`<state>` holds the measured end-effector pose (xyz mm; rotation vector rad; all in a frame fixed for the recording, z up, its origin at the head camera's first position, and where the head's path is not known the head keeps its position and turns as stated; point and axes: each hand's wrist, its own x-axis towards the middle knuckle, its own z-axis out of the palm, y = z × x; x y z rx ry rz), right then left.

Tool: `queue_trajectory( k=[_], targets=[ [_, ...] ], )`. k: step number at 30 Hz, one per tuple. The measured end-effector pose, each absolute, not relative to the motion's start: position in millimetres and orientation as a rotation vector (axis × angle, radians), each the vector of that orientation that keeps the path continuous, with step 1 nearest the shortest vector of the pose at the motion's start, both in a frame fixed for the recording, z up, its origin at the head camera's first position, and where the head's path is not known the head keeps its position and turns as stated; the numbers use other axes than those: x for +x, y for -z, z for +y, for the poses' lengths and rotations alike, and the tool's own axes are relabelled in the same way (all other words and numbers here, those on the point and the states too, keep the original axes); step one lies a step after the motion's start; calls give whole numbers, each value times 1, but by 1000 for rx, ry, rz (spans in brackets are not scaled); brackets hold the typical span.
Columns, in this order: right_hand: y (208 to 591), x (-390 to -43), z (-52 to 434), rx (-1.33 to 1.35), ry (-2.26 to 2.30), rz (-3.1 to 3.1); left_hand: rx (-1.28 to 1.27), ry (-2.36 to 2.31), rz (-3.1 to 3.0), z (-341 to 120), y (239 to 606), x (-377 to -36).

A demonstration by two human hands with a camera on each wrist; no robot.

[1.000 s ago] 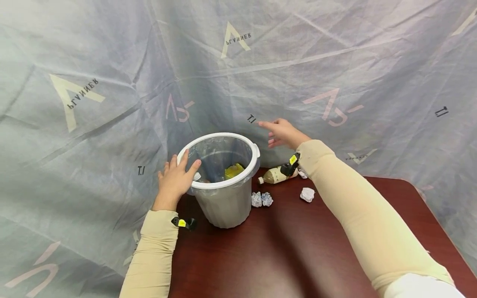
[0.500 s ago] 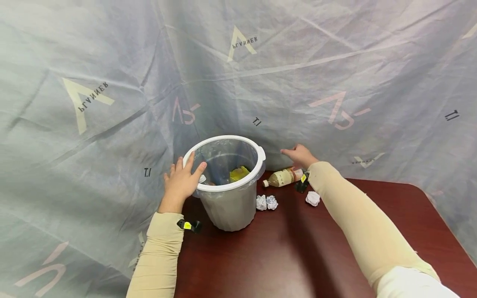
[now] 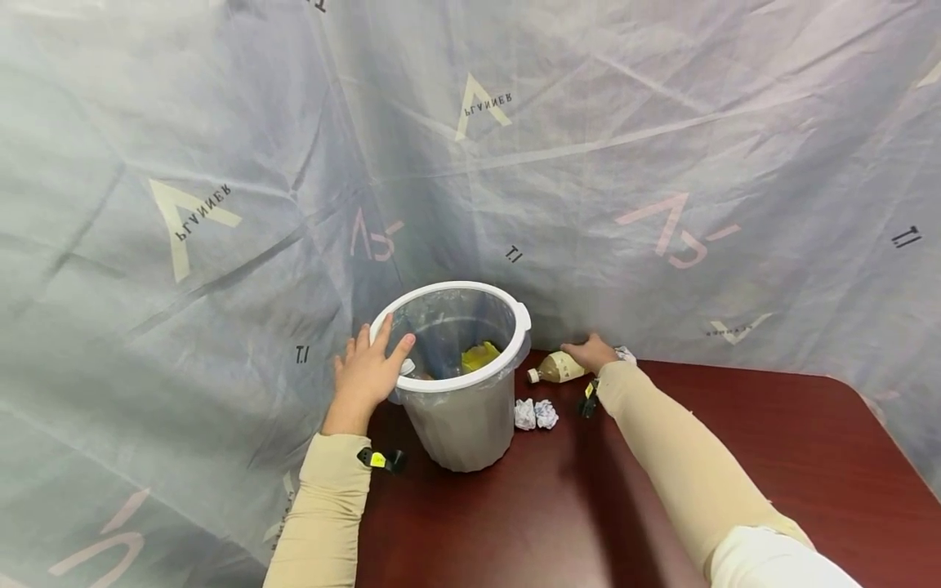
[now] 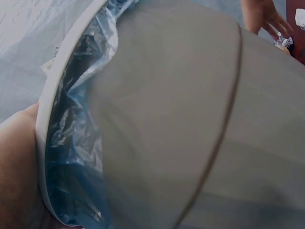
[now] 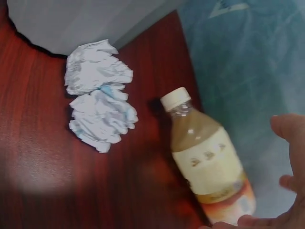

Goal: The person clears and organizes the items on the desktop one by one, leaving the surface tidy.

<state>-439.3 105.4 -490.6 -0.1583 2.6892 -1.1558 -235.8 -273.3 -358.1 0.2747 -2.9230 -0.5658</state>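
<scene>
A grey trash can [image 3: 466, 429] with a white rim stands at the back left of the table. My left hand [image 3: 363, 377] rests on its rim with fingers spread; the left wrist view shows the hand [image 4: 16, 162] against the rim's outside. My right hand [image 3: 592, 354] is over the back part of a plastic bottle [image 3: 559, 368], which lies on its side with a cream label and white cap. Seen from the right wrist, the thumb and fingers [image 5: 290, 167] stand apart around the bottle's lower end, not closed on it.
Two crumpled paper balls [image 3: 525, 414] lie against the can's base, and another paper ball [image 3: 626, 354] shows behind my right hand. Inside the can are a clear bag and a yellow wrapper [image 3: 480, 356]. A grey printed cloth [image 3: 573, 204] hangs behind the table [image 3: 507, 523].
My right hand has come down from beside the can's rim to the bottle. The forearm now hides a paper ball. My left hand stays on the rim, while the head view shifts slightly.
</scene>
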Motion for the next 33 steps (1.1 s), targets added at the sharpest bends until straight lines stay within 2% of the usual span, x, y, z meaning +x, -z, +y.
queue_trajectory(
  k=[10, 17, 21, 28, 33],
  targets=[
    [528, -442, 85, -335, 794, 2841, 294, 596, -2908, -271, 361, -232],
    [547, -449, 79, -419, 865, 2844, 288, 584, -2901, -272, 361, -235],
    [562, -459, 80, -358, 954, 2876, 296, 588, -2895, -272, 362, -236],
    [575, -468, 83, -55, 1068, 2775, 290, 598, -2895, -271, 361, -236],
    [573, -465, 87, -73, 1116, 2691, 295, 589, -2896, -271, 361, -235]
  ],
)
